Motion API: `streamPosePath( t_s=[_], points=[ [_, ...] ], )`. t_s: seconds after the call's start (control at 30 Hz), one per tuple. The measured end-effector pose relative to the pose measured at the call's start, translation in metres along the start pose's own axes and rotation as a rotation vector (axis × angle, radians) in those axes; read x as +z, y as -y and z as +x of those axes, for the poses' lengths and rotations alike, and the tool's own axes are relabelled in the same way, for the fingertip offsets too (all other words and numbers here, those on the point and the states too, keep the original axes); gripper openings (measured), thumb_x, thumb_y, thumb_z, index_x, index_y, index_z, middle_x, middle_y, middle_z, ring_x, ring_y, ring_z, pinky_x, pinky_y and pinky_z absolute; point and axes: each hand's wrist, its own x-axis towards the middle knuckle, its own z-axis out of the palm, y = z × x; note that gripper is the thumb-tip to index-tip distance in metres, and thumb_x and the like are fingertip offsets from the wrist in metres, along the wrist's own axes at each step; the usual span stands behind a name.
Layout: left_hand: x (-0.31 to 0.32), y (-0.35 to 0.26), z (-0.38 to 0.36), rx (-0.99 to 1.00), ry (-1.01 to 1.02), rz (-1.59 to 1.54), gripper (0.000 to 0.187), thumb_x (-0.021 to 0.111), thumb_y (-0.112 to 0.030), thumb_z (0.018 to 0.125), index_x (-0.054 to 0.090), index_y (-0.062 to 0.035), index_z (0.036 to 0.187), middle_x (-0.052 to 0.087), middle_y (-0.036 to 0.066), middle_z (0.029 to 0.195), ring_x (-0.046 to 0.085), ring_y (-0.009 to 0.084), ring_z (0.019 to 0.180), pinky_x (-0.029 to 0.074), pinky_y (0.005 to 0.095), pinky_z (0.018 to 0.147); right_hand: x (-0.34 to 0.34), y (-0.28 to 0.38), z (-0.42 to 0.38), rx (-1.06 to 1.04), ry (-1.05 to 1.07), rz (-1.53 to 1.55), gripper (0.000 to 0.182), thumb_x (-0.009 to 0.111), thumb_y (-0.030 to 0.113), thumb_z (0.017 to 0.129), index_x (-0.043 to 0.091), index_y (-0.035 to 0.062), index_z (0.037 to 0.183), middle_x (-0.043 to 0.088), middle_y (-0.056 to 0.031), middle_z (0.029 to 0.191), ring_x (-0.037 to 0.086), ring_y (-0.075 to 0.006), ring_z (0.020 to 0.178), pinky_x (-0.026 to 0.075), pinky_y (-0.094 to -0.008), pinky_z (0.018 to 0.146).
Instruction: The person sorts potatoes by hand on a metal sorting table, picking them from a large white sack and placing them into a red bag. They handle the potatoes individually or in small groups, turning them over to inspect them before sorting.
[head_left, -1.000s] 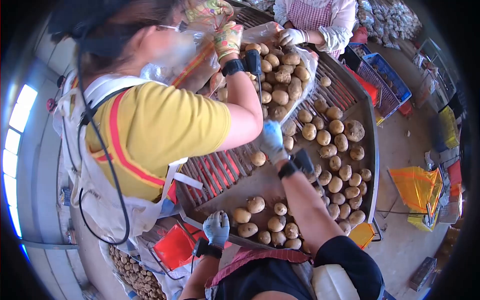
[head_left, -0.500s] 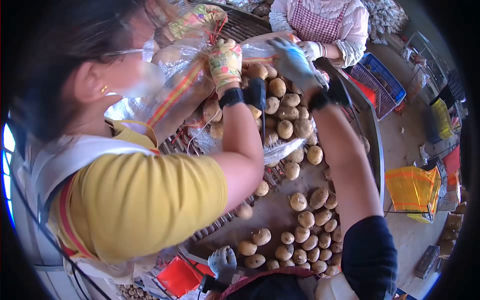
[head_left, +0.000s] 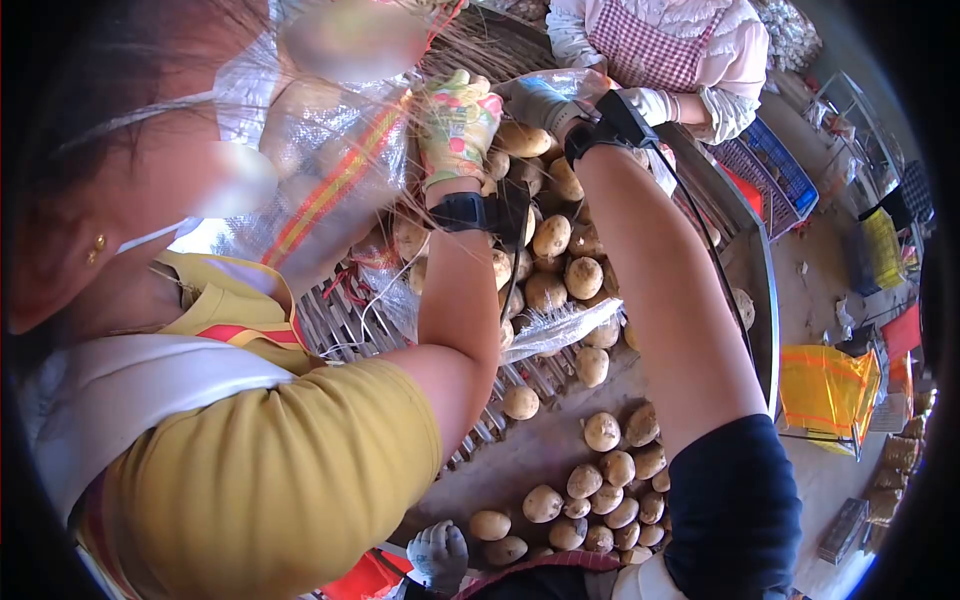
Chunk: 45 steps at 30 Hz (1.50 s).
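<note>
My right hand [head_left: 543, 104], in a grey-blue glove, reaches across the potatoes [head_left: 551, 236] to the far side. Its fingers are closed on the rim of a clear plastic sack [head_left: 345, 165] with a red and yellow stripe. Directly left of it, a co-worker's hand [head_left: 461, 128] in a floral glove also grips the sack. Potatoes lie in and around the sack's mouth. My left hand [head_left: 437, 555], gloved too, is low in view by the table's near edge, fingers curled; whatever they may hold is hidden.
The yellow-sleeved co-worker [head_left: 270, 450] crowds the left side. Across the table stands another person in a checked apron [head_left: 655, 45]. More potatoes [head_left: 605, 497] cover the metal table near me. Blue and purple crates [head_left: 765, 165] and a yellow bag [head_left: 828, 390] stand right.
My right hand has moved left along the sack's rim, closer to the floral glove, and is less blurred. The co-worker leans in closer. My left hand remains low by the edge.
</note>
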Motion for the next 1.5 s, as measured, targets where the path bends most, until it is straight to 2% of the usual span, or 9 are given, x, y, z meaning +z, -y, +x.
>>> streamPosePath(
  t_s=[0.13,0.27,0.47,0.5,0.6,0.8,0.87,1.4,1.5],
  points=[
    [0.012,0.004,-0.008,-0.117,-0.012,-0.093,0.010,0.061,-0.017,0.083,0.066,-0.0082,0.086,0.069,0.009,0.080,0.065,0.0300,0.070,0.050,0.0444,0.063,-0.017,0.036,-0.021,0.185,-0.187,0.213,0.031,0.062,0.033,0.082,0.068,0.0111,0.104,0.068,-0.0107,0.111,0.067,-0.0288,0.101,0.054,-0.0389,0.087],
    [0.011,0.006,-0.007,-0.110,-0.009,-0.097,0.011,0.061,-0.018,0.084,0.066,-0.0081,0.087,0.070,0.009,0.080,0.065,0.0296,0.070,0.050,0.0441,0.063,-0.004,0.035,-0.024,-0.119,-0.145,-0.268,0.036,0.057,0.031,0.085,0.068,0.0026,0.104,0.070,-0.0182,0.103,0.067,-0.0294,0.101,0.053,-0.0399,0.087],
    [0.003,-0.001,-0.002,-0.141,-0.021,-0.085,0.012,0.062,-0.020,0.084,0.068,-0.0097,0.087,0.069,0.008,0.080,0.064,0.0290,0.068,0.048,0.0442,0.061,-0.014,0.068,-0.083,0.016,-0.191,0.420,0.036,0.043,0.029,0.100,0.062,0.0035,0.117,0.068,-0.0191,0.105,0.063,-0.0354,0.100,0.049,-0.0381,0.088],
    [0.003,-0.002,-0.002,-0.148,-0.030,-0.070,0.011,0.062,-0.020,0.085,0.067,-0.0103,0.087,0.069,0.008,0.079,0.064,0.0289,0.069,0.048,0.0448,0.063,0.002,0.066,-0.085,0.311,-0.173,0.770,0.035,0.045,0.031,0.100,0.063,0.0052,0.116,0.068,-0.0189,0.104,0.064,-0.0363,0.099,0.049,-0.0384,0.086],
    [0.003,-0.001,-0.003,-0.140,-0.060,-0.099,0.011,0.062,-0.020,0.085,0.067,-0.0105,0.087,0.069,0.008,0.081,0.064,0.0295,0.071,0.048,0.0448,0.064,-0.013,0.087,-0.127,0.127,-0.272,0.402,0.034,0.045,0.029,0.098,0.065,0.0039,0.111,0.066,-0.0211,0.113,0.064,-0.0371,0.101,0.049,-0.0394,0.088],
    [0.014,0.004,-0.010,-0.162,-0.067,-0.106,0.013,0.062,-0.021,0.086,0.067,-0.0095,0.088,0.069,0.009,0.084,0.065,0.0302,0.077,0.048,0.0457,0.069,-0.031,0.120,-0.203,0.470,-0.270,0.877,0.042,0.056,0.039,0.094,0.067,0.0020,0.112,0.070,-0.0155,0.090,0.066,-0.0246,0.083,0.051,-0.0360,0.079],
    [0.013,0.003,-0.010,-0.175,-0.070,-0.113,0.014,0.061,-0.022,0.086,0.067,-0.0098,0.088,0.069,0.009,0.084,0.065,0.0305,0.076,0.048,0.0456,0.068,-0.053,0.145,-0.230,0.448,-0.309,0.883,0.039,0.058,0.036,0.096,0.067,-0.0005,0.107,0.060,-0.0006,0.078,0.052,-0.0106,0.071,0.044,-0.0290,0.066],
    [0.011,0.002,-0.007,-0.181,-0.054,-0.127,0.015,0.061,-0.024,0.087,0.067,-0.0104,0.090,0.069,0.008,0.085,0.065,0.0294,0.076,0.048,0.0447,0.068,-0.078,0.194,-0.269,0.553,-0.202,0.984,0.040,0.058,0.034,0.098,0.065,-0.0029,0.110,0.060,0.0019,0.084,0.050,-0.0088,0.075,0.045,-0.0266,0.069],
    [0.011,0.000,-0.002,-0.197,-0.013,-0.134,0.014,0.062,-0.023,0.086,0.067,-0.0102,0.090,0.069,0.008,0.084,0.065,0.0293,0.077,0.048,0.0447,0.069,-0.082,0.180,-0.261,0.485,-0.212,0.930,0.045,0.057,0.039,0.095,0.065,-0.0016,0.112,0.065,-0.0081,0.084,0.058,-0.0153,0.080,0.048,-0.0324,0.078]
  ],
)
